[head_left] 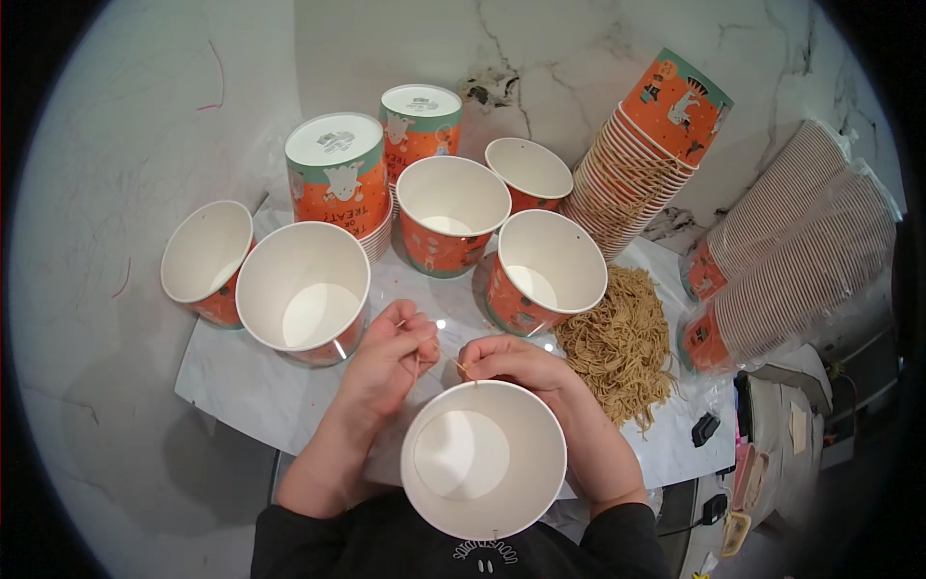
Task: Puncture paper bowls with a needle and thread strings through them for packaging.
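A white-lined paper bucket (pixel 535 458) rests against my body, its mouth tilted up toward me. At its far rim my right hand (pixel 516 365) is closed, thumb and fingers pinching a thin tan cord (pixel 451 361) close to a small hole. My left hand (pixel 388 355) pinches the same cord a little to the left, so a short length runs between the two hands. A bit of cord also shows at the near rim. Just right of my right hand lies a heap of loose tan cords (pixel 622 343); the fingertips partly hide the cord's end.
Several open orange-and-green buckets (pixel 453 249) stand across the marble-patterned table (pixel 241 381). Behind them are upside-down stacks (pixel 336 188). A tall leaning stack (pixel 627 179) has cords hanging at its side. Plastic-wrapped stacks (pixel 805 270) lie at the right, near a small black object (pixel 705 429).
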Action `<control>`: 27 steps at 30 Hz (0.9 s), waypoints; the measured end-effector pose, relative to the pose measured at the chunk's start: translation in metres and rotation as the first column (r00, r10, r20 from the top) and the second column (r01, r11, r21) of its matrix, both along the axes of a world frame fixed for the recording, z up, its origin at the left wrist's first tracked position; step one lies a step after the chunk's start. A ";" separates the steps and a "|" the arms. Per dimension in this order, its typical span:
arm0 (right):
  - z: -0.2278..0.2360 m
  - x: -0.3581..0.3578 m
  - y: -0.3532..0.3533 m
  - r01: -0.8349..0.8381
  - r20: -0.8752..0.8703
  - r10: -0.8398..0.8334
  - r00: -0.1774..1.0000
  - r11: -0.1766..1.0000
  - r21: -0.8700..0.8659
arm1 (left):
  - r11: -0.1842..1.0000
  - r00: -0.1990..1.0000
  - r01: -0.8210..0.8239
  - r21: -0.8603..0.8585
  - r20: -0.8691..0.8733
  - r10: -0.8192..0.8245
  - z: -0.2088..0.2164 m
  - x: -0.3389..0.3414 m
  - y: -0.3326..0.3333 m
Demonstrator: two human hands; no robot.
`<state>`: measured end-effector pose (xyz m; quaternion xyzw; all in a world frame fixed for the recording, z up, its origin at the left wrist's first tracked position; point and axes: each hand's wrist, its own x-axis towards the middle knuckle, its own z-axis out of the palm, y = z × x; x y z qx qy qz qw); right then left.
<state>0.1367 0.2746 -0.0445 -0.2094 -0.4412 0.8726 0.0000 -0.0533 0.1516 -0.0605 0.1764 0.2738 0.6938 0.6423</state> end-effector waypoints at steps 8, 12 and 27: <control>-0.015 0.012 -0.007 -0.003 -0.054 -0.004 0.999 0.992 -0.124 | 0.997 0.975 -0.076 0.002 0.209 0.074 0.001 0.014 -0.009; -0.012 0.011 -0.016 -0.044 -0.041 0.040 0.998 0.992 -0.122 | 0.999 0.983 -0.018 -0.040 0.184 0.025 0.003 0.008 -0.014; -0.009 0.027 -0.024 0.052 -0.034 -0.050 0.998 0.997 0.062 | 0.994 0.939 0.087 -0.069 0.339 -0.058 -0.007 -0.006 -0.025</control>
